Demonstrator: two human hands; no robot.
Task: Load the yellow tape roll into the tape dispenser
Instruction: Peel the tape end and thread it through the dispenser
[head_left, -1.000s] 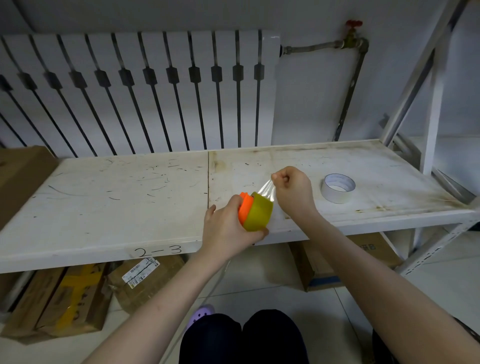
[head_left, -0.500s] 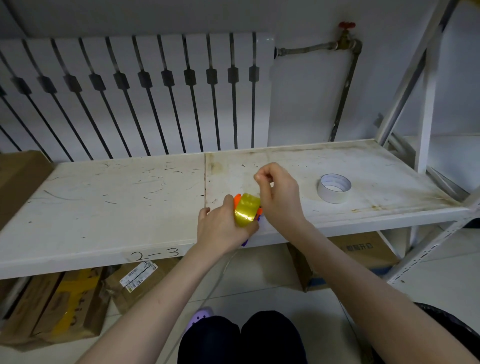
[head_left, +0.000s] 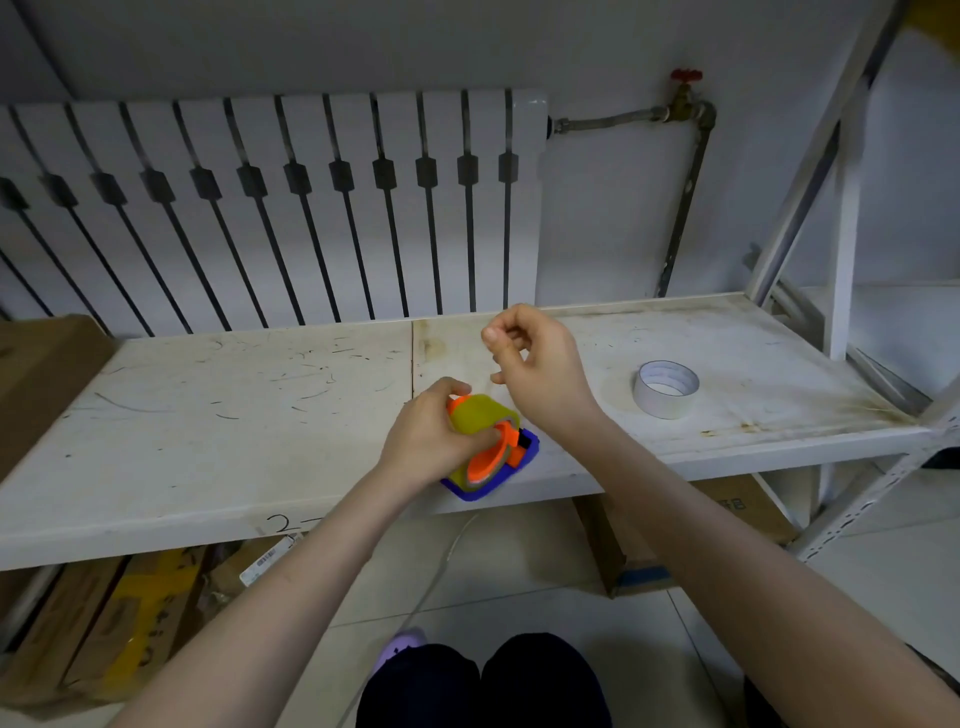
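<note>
The yellow tape roll (head_left: 474, 420) sits on the orange hub of the tape dispenser (head_left: 511, 457), whose blue base rests at the front edge of the white shelf (head_left: 218, 415). My left hand (head_left: 428, 434) grips the roll and dispenser from the left. My right hand (head_left: 537, 364) hovers just above and to the right of the dispenser, fingers loosely curled with thumb and forefinger pinched; I cannot tell whether a clear tape end is between them.
A white tape roll (head_left: 666, 388) lies on the shelf to the right. A radiator (head_left: 291, 208) and a pipe with a red valve (head_left: 685, 98) stand behind. The shelf's upright (head_left: 844, 249) rises at right. Cardboard boxes (head_left: 104, 613) lie below.
The dispenser has been lowered onto the shelf's front edge and turned so its blue base shows. My right hand has lifted off the roll and risen above it.
</note>
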